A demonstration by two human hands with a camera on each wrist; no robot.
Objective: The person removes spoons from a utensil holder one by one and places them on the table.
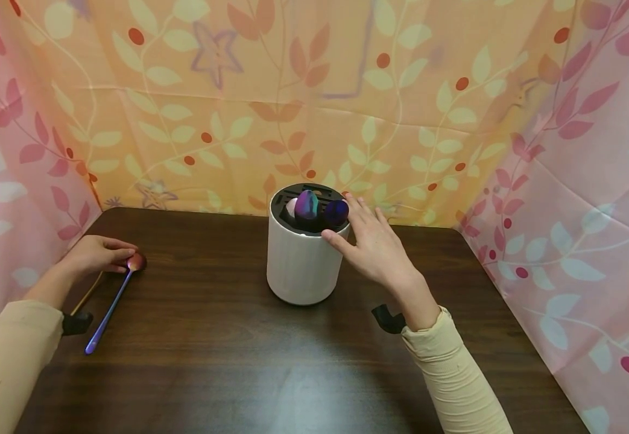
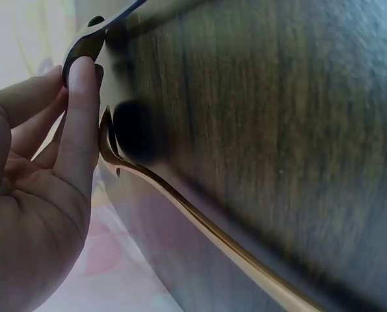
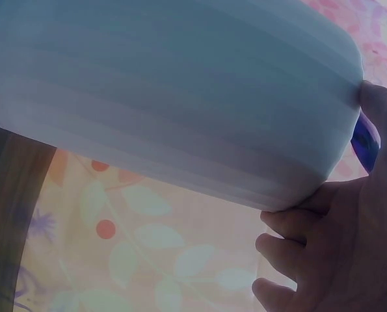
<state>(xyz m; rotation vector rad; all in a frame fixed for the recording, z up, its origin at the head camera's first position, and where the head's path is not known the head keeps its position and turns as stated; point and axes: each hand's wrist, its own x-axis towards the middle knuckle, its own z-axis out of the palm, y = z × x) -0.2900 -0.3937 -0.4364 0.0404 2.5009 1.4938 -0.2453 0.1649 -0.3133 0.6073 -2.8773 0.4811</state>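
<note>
The left hand (image 1: 94,253) pinches the blue spoon (image 1: 112,307) at its bowl, fingertips closed on it, the handle trailing toward the person; just beside that grip lies a gold spoon (image 2: 206,227). Well to its right, the right hand (image 1: 376,247), fingers spread and ungripping, touches the white holder (image 1: 303,271) near its rim, beside the upright spoons (image 1: 307,205).
</note>
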